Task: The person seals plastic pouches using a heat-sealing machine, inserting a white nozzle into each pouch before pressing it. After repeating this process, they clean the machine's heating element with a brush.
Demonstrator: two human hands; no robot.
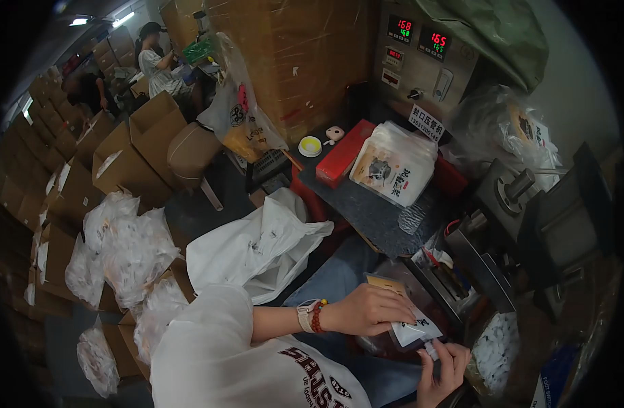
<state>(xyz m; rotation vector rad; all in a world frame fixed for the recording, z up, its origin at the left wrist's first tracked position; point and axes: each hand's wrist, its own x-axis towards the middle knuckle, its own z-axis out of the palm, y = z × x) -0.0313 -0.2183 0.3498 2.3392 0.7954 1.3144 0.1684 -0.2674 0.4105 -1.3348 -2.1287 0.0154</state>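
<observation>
Left hand (373, 309), fingers together, clasps a white-and-yellow plastic pouch (415, 332); at its end, right hand (448, 370) pinches a white cylindrical spout (431, 349); slackness could tilt it.

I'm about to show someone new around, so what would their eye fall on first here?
Probably the glowing red and green digits on the metal control panel, upper right. Next, the stack of printed pouches beside the red box below it. Lower down, the left hand holds one pouch, the right hand a small white piece at its end.
</observation>
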